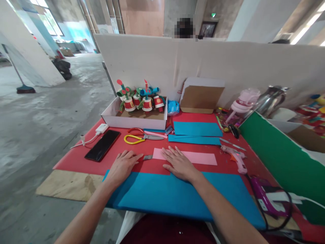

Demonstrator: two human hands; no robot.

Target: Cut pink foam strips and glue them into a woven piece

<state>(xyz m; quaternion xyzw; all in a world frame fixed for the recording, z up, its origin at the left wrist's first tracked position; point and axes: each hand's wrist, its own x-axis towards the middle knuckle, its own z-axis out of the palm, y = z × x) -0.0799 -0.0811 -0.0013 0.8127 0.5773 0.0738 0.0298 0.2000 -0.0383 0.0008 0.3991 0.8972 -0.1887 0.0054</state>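
Pink paper (200, 158) (flat, oblong) lies under the right hand (179, 165).

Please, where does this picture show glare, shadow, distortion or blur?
In the head view, daylight washes out the windows, the metal jug glints, shadow lies beside the left hand, the left pillar leans, probably from lens distortion, and the head behind the partition is pixelated.

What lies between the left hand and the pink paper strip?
The head view shows a flat grey metal-looking piece between the left hand and the pink paper strip; its exact kind is unclear.
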